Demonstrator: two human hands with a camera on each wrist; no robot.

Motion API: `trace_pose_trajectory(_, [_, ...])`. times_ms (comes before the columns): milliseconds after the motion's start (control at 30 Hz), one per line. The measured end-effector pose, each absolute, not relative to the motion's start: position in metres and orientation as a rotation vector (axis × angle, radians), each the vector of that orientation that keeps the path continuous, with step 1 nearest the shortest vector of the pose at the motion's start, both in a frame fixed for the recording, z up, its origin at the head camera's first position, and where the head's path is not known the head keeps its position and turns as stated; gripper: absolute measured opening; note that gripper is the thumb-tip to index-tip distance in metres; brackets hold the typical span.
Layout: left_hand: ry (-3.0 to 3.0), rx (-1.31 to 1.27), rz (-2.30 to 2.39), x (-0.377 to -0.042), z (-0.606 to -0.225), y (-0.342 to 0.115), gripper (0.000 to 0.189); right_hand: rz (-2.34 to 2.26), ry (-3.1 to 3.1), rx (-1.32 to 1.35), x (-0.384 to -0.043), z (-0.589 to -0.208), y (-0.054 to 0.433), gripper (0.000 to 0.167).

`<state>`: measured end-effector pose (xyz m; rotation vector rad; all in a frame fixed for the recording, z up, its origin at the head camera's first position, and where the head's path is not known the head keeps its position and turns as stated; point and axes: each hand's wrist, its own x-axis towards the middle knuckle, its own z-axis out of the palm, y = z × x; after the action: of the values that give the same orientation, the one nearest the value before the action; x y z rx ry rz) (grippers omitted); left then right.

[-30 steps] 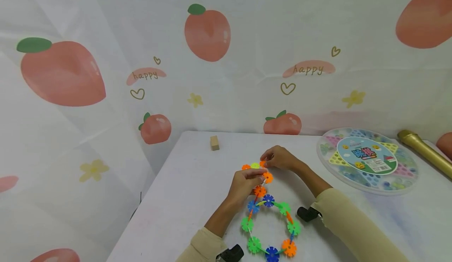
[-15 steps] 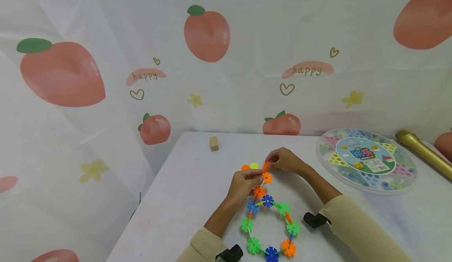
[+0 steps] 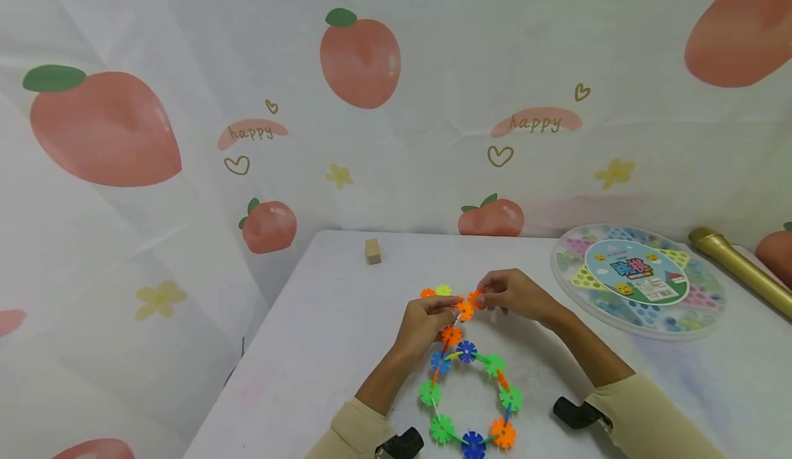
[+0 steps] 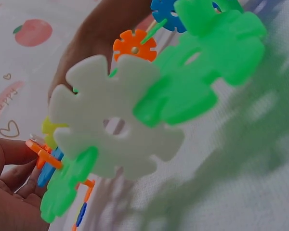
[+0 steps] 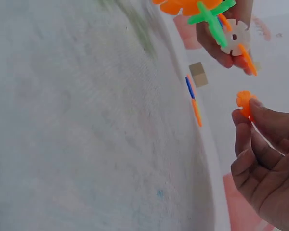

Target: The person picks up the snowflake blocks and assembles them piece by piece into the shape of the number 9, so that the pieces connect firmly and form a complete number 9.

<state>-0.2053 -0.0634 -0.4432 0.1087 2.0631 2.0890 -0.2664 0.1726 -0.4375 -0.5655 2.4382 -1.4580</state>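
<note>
My left hand pinches an orange snowflake disc at the top end of a chain of slotted plastic discs. Below it the chain runs into a ring, with a green disc at the lower left. In the left wrist view a white disc and a green disc fill the foreground. My right hand holds a separate orange disc between thumb and fingertips, just right of the left fingertips. The right wrist view shows a gap between that disc and the chain.
Behind the left hand lie a loose-looking yellow disc and an orange one. A wooden block sits farther back. At the right are a round clear case with a printed label and a gold microphone. A printed cloth hangs behind.
My right hand has moved right and a little nearer, taking the orange disc away from beside the yellow one. The left hand and the ring have stayed nearly in place.
</note>
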Motion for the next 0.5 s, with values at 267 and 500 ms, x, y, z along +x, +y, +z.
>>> trace_pose_trajectory(267, [2.062,0.126,2.091,-0.205,-0.443,-0.064,0.027,-1.522,2.379,-0.565,-0.252,-0.432,0.181,0.019])
trace_pose_trajectory(500, [2.056,0.103,2.089,-0.205,-0.442,-0.063,0.027,-1.578,2.319,-0.628,-0.245,-0.429,0.183,0.02])
